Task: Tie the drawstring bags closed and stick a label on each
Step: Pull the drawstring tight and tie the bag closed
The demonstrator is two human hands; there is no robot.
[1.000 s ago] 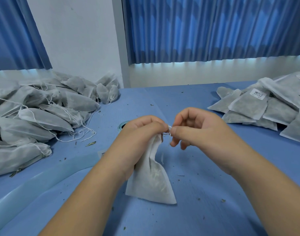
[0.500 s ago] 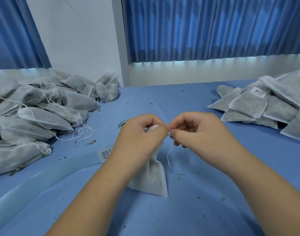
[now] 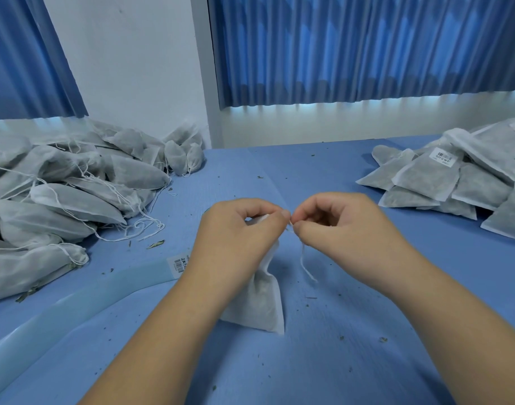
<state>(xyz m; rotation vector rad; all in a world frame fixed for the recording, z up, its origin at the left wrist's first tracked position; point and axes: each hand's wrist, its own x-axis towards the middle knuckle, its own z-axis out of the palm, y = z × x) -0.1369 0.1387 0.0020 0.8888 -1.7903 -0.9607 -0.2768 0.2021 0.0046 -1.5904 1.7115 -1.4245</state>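
Observation:
A small white drawstring bag [image 3: 262, 305] stands upright on the blue table, its bottom resting on the cloth. My left hand [image 3: 236, 232] grips the bag's gathered neck. My right hand [image 3: 335, 226] pinches the white drawstring [image 3: 304, 261] right beside the left thumb, and a loose end of the string hangs down below it. The fingertips of both hands nearly touch. A barcode label [image 3: 179, 263] sits at the end of a pale backing strip [image 3: 84, 299], just left of my left wrist.
A heap of filled bags with loose strings [image 3: 60, 200] covers the left of the table. A stack of flat bags [image 3: 460, 182], one showing a label, lies at the right. Dry leaf crumbs dot the blue cloth [image 3: 323, 361]. Blue curtains hang behind.
The bag has been lifted from slumping sideways to more upright, and both hands drew slightly nearer. A loose string end now hangs below my right hand, and the label strip has come into view.

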